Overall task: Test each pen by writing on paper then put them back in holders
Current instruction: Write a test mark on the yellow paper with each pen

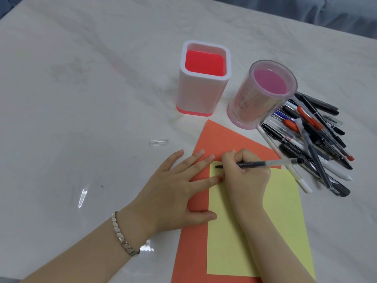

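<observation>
1. Pen (269, 162), pinched in the right hand (246, 176), has its tip on the yellow paper (285, 211)'s top corner.
2. Left hand (173, 193), fingers spread flat, pins the sheets; lifting it could let them slide.
3. The clear cap (159, 143), lying apart, could roll away.

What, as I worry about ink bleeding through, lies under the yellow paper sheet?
A larger orange paper sheet lies under the yellow paper sheet, showing along its left and top edges. How far it reaches beneath is covered.
</observation>
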{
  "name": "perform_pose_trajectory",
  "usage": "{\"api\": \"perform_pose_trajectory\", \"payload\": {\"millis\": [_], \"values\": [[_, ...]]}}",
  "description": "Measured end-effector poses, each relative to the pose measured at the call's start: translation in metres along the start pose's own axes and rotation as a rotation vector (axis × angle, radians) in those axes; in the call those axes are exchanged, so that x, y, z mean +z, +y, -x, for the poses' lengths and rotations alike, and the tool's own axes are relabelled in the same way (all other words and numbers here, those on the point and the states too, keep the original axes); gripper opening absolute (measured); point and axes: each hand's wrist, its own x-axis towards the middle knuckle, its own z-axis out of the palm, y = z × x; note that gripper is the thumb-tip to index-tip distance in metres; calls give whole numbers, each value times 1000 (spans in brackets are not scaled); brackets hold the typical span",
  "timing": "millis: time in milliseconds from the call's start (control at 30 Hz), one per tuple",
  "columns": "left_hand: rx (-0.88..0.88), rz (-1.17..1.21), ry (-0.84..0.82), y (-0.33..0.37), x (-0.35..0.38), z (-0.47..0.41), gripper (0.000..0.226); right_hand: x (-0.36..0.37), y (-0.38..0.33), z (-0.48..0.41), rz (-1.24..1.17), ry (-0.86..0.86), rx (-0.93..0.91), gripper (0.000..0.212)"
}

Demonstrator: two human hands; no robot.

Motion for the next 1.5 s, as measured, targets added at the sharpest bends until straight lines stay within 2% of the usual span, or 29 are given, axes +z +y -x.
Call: {"api": "perform_pose_trajectory", "payload": {"millis": [467, 700, 900, 1000, 1200, 1300, 1400, 1500], "values": [[13, -4, 18, -2, 2, 0, 67, 1, 2, 0, 34, -10, -5, 33], [11, -13, 0, -2, 2, 1, 66, -2, 3, 0, 66, 61, 36, 33], [32, -14, 2, -3, 1, 1, 64, -8, -3, -2, -57, 98, 87, 33], [34, -33, -10, -3, 2, 1, 65, -19, -6, -6, -87, 68, 135, 40], [34, -41, -47, -2, -2, 2, 60, -51, -12, -11, -31, 3, 143, 37], [-80, 22, 69, 2, -13, -1, 47, -61, -11, -12, -10, -74, 139, 38], [-283, -131, 274, -6, -24, -9, 38, -70, -15, -13, 13, -147, 115, 36], [-466, -283, 279, -21, -29, -12, 32, -78, -19, -12, 3, -190, 110, 32]]}}
